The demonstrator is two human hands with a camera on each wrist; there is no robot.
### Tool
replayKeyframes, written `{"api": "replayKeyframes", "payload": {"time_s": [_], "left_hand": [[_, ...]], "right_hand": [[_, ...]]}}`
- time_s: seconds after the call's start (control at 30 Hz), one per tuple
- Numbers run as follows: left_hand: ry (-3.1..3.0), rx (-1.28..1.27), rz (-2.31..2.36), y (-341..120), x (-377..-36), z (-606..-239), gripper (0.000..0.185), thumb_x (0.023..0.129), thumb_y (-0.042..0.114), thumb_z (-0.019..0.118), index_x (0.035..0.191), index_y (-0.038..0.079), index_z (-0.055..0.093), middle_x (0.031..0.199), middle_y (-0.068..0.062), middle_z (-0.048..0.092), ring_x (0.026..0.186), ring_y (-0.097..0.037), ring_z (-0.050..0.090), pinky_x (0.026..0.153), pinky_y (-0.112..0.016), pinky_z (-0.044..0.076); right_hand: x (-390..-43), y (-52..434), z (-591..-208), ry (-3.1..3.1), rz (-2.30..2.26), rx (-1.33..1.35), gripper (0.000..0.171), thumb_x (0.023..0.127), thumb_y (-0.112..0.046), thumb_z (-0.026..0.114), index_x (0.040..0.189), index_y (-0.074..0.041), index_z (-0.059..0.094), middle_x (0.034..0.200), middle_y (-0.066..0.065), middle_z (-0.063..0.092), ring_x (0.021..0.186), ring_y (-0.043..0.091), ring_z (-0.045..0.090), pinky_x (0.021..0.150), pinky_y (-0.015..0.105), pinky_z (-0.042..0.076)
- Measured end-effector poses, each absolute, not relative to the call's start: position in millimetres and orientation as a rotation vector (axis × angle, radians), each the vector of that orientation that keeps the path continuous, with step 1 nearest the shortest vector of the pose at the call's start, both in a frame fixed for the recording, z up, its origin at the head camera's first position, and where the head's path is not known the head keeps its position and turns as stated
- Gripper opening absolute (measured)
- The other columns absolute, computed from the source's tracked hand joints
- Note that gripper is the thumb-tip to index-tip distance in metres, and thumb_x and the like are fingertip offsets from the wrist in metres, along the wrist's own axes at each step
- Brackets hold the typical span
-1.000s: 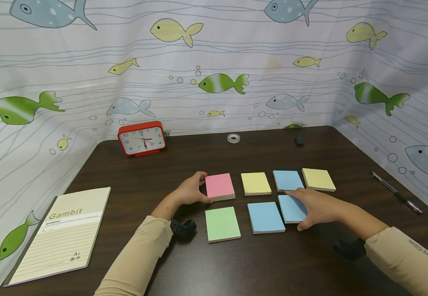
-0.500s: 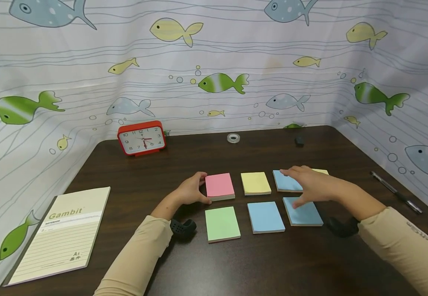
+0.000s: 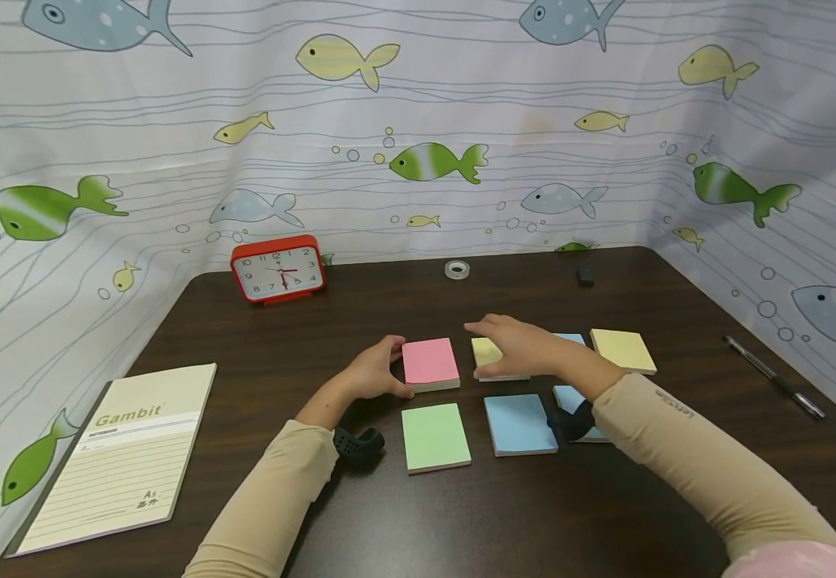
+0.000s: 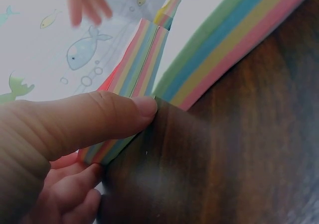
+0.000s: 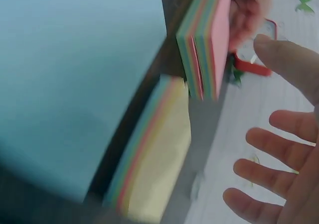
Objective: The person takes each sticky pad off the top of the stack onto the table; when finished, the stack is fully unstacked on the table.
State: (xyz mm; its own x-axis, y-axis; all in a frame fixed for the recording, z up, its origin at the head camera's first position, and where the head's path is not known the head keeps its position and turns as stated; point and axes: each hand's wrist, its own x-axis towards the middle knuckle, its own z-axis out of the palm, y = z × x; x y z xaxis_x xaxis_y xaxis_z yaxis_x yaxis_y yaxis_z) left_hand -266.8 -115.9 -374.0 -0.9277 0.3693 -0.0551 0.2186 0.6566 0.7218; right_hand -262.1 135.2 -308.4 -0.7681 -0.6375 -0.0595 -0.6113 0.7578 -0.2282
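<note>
In the head view my left hand holds a stack topped by a pink sticky note pad, thumb on the near side and fingers on the far side. Up close in the left wrist view, the thumb presses the striped edge of two stacked pads. My right hand hovers over a yellow sticky note pad, fingers spread. The right wrist view shows those fingers apart from the yellow pad. A green pad lies in front of the pink one.
Blue pads lie nearby, one partly hidden by the right wrist. Another yellow pad is farther right. Around them are a pen, notebook, red clock, tape roll and small dark block.
My right hand has let go of the near right blue pad, which shifted slightly right. It then moved left, across the far blue pad to the yellow one. The left hand stays put.
</note>
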Motion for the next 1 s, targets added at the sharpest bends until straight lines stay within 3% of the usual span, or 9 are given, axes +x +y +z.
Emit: {"api": "replayKeyframes", "payload": {"time_s": [0.23, 0.5, 0.67, 1.0], "left_hand": [[2.676, 0.472, 1.121, -116, -267, -373, 0.086, 0.059, 0.016, 0.081, 0.127, 0.000, 0.031, 0.131, -0.014, 0.038, 0.116, -0.022, 0.042, 0.093, -0.036, 0.033], [2.676, 0.477, 1.125, -116, -266, -372, 0.086, 0.060, 0.016, 0.080, 0.128, -0.001, 0.031, 0.131, -0.015, 0.037, 0.116, -0.022, 0.041, 0.094, -0.036, 0.032], [2.660, 0.494, 1.156, -115, -265, -372, 0.087, 0.059, 0.014, 0.081, 0.128, -0.002, 0.030, 0.130, -0.016, 0.037, 0.116, -0.023, 0.041, 0.094, -0.036, 0.032], [2.645, 0.470, 1.172, -114, -267, -374, 0.088, 0.059, 0.012, 0.081, 0.129, -0.001, 0.030, 0.130, -0.013, 0.038, 0.117, -0.021, 0.040, 0.094, -0.035, 0.032]], "right_hand": [[-277, 90, -325, 2.766, -0.196, -1.005, 0.088, 0.067, -0.043, 0.072, 0.135, -0.005, 0.031, 0.129, 0.012, 0.036, 0.114, 0.026, 0.034, 0.087, 0.039, 0.039], [-291, 64, -337, 2.677, -0.094, -1.003, 0.095, 0.062, -0.042, 0.075, 0.134, 0.000, 0.030, 0.123, 0.011, 0.041, 0.103, 0.022, 0.040, 0.085, 0.034, 0.039], [-293, 64, -339, 2.717, -0.090, -1.018, 0.092, 0.059, -0.044, 0.076, 0.130, -0.001, 0.037, 0.111, 0.007, 0.047, 0.090, 0.016, 0.045, 0.075, 0.029, 0.042], [-287, 92, -332, 2.761, -0.328, -1.065, 0.082, 0.058, -0.039, 0.077, 0.123, -0.001, 0.043, 0.107, 0.004, 0.048, 0.090, 0.016, 0.044, 0.075, 0.029, 0.043]]}}
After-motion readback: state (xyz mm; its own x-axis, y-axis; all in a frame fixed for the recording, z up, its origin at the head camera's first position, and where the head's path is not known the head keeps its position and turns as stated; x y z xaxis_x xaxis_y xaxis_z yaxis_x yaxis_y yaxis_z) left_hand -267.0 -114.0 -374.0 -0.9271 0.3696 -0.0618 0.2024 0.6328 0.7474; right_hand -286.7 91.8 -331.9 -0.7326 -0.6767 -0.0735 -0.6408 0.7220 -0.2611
